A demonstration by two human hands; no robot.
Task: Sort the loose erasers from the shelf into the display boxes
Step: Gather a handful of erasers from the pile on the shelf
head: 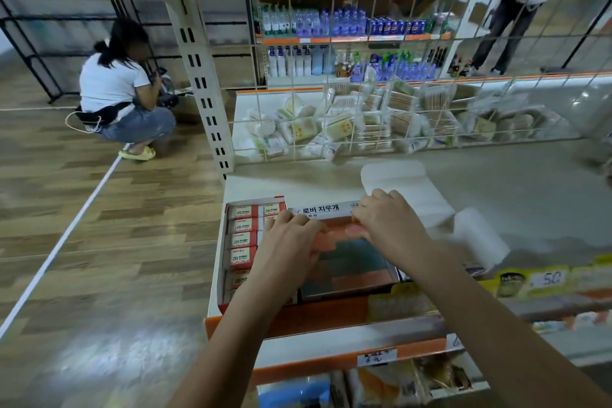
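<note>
Two display boxes sit side by side on the white shelf [496, 202]. The left display box [221, 262] is filled with rows of red-and-white 2B erasers [243, 238]. The right display box [351, 270] has a white back panel with Korean print and a dark, mostly bare inside. Its white lid flap [407, 189] lies open behind it. My left hand [291, 242] and my right hand [387, 225] both pinch an orange flap [334, 237] at the top edge of the right box.
A wire grid [364, 116] backs the shelf, with packs of cotton swabs [381, 119] piled behind it. Yellow price tags [530, 280] line the shelf's front edge. A person [116, 89] crouches on the wooden floor at the left. Another shelf lies below.
</note>
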